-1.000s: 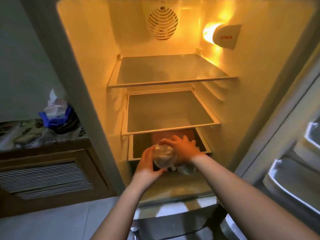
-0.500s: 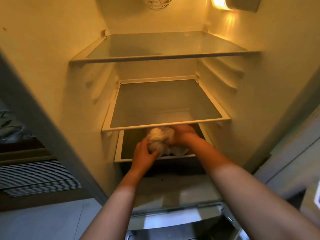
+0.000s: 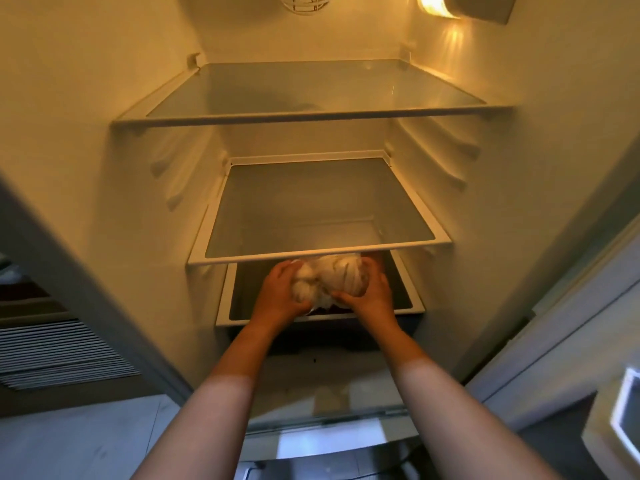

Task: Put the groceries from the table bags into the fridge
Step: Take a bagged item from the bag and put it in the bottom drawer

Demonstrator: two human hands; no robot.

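The fridge stands open in front of me, lit by a yellow lamp (image 3: 437, 5) at the top right. A clear plastic bag of pale, whitish food (image 3: 330, 278) sits between both hands, over the open bottom drawer (image 3: 405, 299). My left hand (image 3: 281, 292) grips the bag's left side. My right hand (image 3: 371, 296) holds its right side and lower edge. The bag's top lies just under the front rim of the middle shelf (image 3: 318, 252). Something dark red shows in the drawer beneath the bag, mostly hidden.
Two glass shelves, the upper shelf (image 3: 311, 116) and the middle one, carry nothing. The fridge door (image 3: 588, 323) hangs open at the right with a white door bin (image 3: 623, 410). A slatted cabinet front (image 3: 52, 355) lies to the left of the fridge.
The view has moved closer to the fridge and dropped lower. Both hands have carried the bag forward from in front of the drawer to over it, under the middle shelf.
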